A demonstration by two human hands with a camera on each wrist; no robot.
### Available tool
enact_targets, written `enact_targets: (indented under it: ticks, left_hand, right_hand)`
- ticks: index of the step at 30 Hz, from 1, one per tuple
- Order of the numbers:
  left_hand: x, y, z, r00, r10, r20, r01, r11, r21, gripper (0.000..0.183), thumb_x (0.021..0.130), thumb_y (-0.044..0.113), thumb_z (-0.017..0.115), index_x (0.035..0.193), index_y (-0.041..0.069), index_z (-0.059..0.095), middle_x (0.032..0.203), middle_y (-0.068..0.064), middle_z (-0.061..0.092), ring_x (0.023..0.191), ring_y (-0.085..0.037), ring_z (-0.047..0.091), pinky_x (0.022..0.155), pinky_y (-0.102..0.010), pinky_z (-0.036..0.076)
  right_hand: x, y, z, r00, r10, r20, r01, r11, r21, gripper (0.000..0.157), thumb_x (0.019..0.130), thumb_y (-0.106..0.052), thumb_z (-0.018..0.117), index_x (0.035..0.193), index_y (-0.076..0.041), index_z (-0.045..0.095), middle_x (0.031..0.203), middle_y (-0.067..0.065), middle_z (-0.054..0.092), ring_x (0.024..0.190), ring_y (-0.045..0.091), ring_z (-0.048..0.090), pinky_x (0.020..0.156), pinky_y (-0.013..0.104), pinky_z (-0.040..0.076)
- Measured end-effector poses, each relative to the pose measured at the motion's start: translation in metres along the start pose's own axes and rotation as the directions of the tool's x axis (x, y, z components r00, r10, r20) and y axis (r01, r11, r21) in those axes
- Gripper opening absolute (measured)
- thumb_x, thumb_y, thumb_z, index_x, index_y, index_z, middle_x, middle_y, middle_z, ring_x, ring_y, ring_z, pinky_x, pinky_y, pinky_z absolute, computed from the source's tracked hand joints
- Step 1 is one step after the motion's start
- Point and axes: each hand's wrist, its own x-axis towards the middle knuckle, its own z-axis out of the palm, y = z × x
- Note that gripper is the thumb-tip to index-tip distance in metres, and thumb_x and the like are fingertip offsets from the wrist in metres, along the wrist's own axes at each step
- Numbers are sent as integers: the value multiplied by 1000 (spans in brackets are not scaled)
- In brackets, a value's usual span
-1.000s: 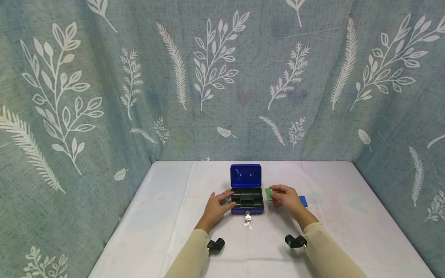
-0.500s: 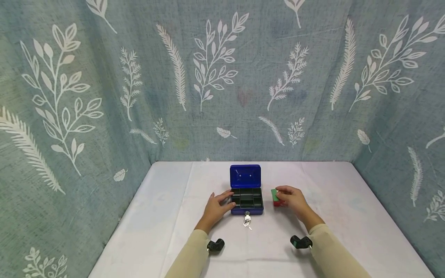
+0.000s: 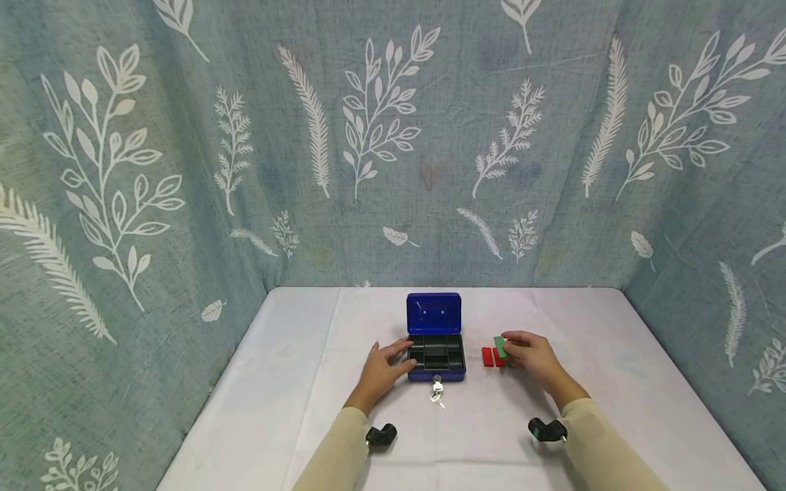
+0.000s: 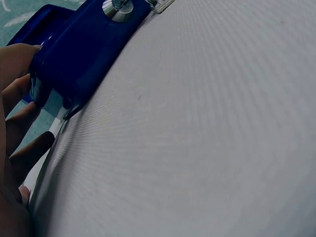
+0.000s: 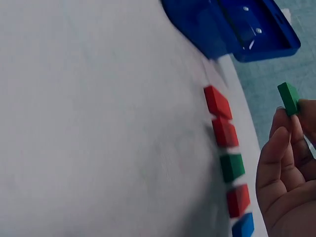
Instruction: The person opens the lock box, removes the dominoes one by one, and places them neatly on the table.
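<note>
A person's right hand (image 3: 533, 356) pinches a small green block (image 5: 289, 98) at its fingertips, lifted above a row of red, green and blue blocks (image 5: 228, 160) lying on the white table (image 3: 295, 382). The left hand (image 3: 383, 368), fingers spread and relaxed, rests against the left side of the open blue cash box (image 3: 435, 344), well apart from the green block.

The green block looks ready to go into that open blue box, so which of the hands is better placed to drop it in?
Probably the right hand: it already pinches the green block just beside the open blue box. The left hand rests against the box's left side and holds no block.
</note>
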Motion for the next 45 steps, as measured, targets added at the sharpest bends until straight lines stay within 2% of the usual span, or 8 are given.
enact_targets:
  ticks: [11,19,24,31,39,45]
  left_hand:
    - [0,-1,1,1000,-9,5,9,1000,-11,46,84,39,74,125,20,68,135,6,58,130,-19,48,118,-50,7]
    - [0,1,0,1000,-21,5,21,1000,-13,46,84,39,74,125,21,68,135,7,57,131,-18,47,118,-49,6]
    - [-1,1,1,999,-38,7,38,999,-2,46,83,40,74,125,23,68,135,9,57,130,-16,47,119,-46,6]
    - [-1,1,-1,1000,-13,8,13,1000,-6,47,84,42,73,125,20,68,135,6,58,129,-21,49,118,-50,7]
    - [1,1,0,1000,-20,15,20,1000,-2,46,84,42,73,126,23,67,136,9,56,130,-16,47,119,-46,6]
    - [0,-1,1,1000,0,-3,0,1000,-6,46,84,41,73,125,20,68,135,6,58,128,-22,50,118,-51,8]
  right_hand:
    - [-5,4,-24,1000,-4,-9,3,994,-113,37,97,-17,60,132,-4,58,124,14,57,107,26,53,81,31,54]
    - [-7,7,-35,1000,3,-10,-4,993,-122,39,97,-16,60,133,-2,57,124,15,56,106,26,53,83,36,55]
    - [-5,16,-41,1000,-1,-27,-2,992,-129,38,96,-15,61,131,-1,57,122,16,58,102,26,55,76,32,55]
    - [-8,24,-55,999,22,-44,-27,992,-124,41,96,-17,61,133,0,55,125,17,55,100,24,56,75,31,55]
    - [-12,26,-68,997,14,-73,-24,990,-136,40,97,-13,59,134,2,53,117,16,58,92,23,58,72,30,55]
    - [-11,31,-69,994,53,-94,-65,990,-126,39,96,-11,59,132,3,53,110,15,59,83,22,57,66,29,55]
